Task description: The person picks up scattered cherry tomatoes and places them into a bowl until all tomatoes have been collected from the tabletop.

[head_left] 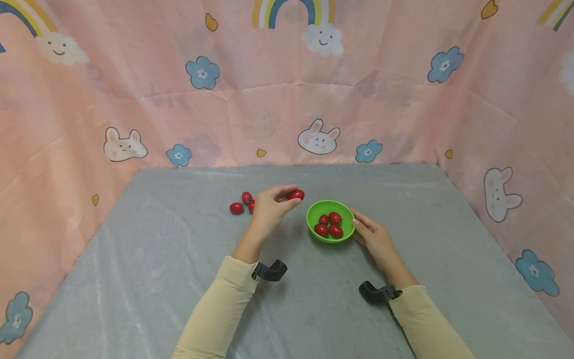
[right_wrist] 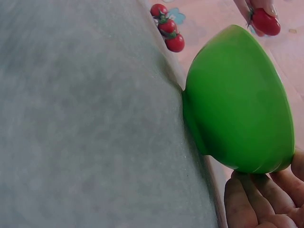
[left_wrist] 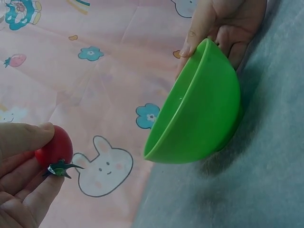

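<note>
My left hand (head_left: 269,209) pinches a red cherry tomato (head_left: 296,195) between thumb and fingers, above the table and left of the green bowl. In the left wrist view that tomato (left_wrist: 56,148) shows its green stem end pointing down. The green bowl (head_left: 329,240) stands upright on the table with several cherry tomatoes (head_left: 335,231) inside. At the bowl's right side my right hand (head_left: 375,243) grips it, thumb at the rim and fingers against the outer wall. Beyond the bowl in the right wrist view lie three loose cherry tomatoes (right_wrist: 167,26); my left hand partly covers them in the head view.
A grey cloth (head_left: 148,259) covers the table. Around its back and sides hangs a pink curtain (head_left: 269,109) printed with rabbits, flowers and rainbows. Each wrist carries a black camera band (head_left: 270,270).
</note>
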`<action>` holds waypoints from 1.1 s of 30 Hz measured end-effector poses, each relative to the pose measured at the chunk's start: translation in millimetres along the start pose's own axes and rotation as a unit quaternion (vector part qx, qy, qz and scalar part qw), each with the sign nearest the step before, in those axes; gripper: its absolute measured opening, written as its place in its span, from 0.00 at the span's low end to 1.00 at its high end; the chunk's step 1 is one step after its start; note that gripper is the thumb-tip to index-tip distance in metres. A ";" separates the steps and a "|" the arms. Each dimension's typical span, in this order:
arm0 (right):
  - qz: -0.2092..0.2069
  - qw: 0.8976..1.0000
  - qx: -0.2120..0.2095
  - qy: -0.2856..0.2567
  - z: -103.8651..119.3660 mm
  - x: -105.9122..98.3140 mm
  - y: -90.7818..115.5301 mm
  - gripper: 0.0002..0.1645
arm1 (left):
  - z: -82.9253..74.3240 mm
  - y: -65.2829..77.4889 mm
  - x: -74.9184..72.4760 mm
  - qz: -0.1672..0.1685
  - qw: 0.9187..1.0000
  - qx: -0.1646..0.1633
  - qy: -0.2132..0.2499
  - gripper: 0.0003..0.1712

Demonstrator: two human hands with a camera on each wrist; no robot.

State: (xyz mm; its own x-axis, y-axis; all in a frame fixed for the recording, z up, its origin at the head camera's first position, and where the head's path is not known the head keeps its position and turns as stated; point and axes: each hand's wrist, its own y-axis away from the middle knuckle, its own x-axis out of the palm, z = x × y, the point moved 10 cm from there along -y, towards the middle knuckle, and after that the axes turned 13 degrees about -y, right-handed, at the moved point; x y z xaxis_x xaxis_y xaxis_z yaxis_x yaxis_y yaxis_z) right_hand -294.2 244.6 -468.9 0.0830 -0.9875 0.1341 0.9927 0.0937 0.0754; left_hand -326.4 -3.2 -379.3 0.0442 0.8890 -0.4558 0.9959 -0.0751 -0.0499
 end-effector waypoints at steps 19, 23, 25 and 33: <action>-0.003 1.000 -0.001 -0.007 1.9 0.4 1.5 0.34 | -7.5 -0.4 22.8 0.022 1.000 0.015 0.013 0.21; -0.002 1.000 0.000 -0.004 2.1 0.2 1.8 0.34 | -9.0 -0.3 27.9 0.025 1.000 0.013 0.014 0.21; -0.002 1.000 0.001 -0.004 1.6 -0.4 1.6 0.34 | -9.5 -0.2 31.0 0.030 0.999 0.011 0.013 0.20; 0.003 1.000 -0.003 0.001 0.8 -0.3 0.7 0.35 | -10.2 2.3 41.0 0.049 0.999 0.007 0.001 0.20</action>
State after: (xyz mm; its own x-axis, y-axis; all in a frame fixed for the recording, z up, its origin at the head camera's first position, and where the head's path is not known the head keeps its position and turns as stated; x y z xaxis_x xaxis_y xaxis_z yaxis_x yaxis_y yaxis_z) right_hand -293.6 245.1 -468.2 0.0892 -0.9871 0.1328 0.9927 0.0989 0.0684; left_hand -321.5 37.7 -389.1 0.1413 0.8784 -0.4566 0.9857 -0.1678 -0.0178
